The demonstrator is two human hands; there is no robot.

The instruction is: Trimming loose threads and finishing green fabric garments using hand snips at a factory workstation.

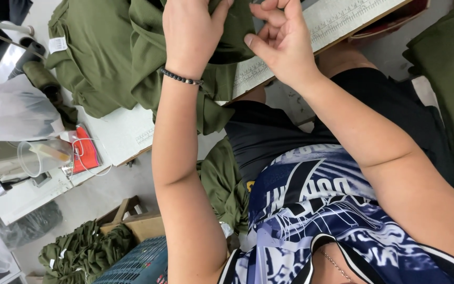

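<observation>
Your left hand (192,34) lies on the olive green garment (132,58), fingers curled down and pressed into a fold of the cloth near the front edge of the white bench (119,134); a dark beaded bracelet (180,78) sits on that wrist. Your right hand (282,39) is just beside it, thumb and fingertips pinched together at the edge of the same cloth, though you cannot tell from here whether anything thin is caught between them. The garment is bunched across the bench, and 1 part of it spills over the front edge down toward your lap. A printed ruler strip (337,21) runs along the front edge under your right hand. Toward the left end of the bench stand a clear plastic cup (40,155), a red packet (86,152) with a white cord and a clear plastic bag (13,113). On the floor below lies a heap of green cloth (82,252) next to a blue crate (142,263)
</observation>
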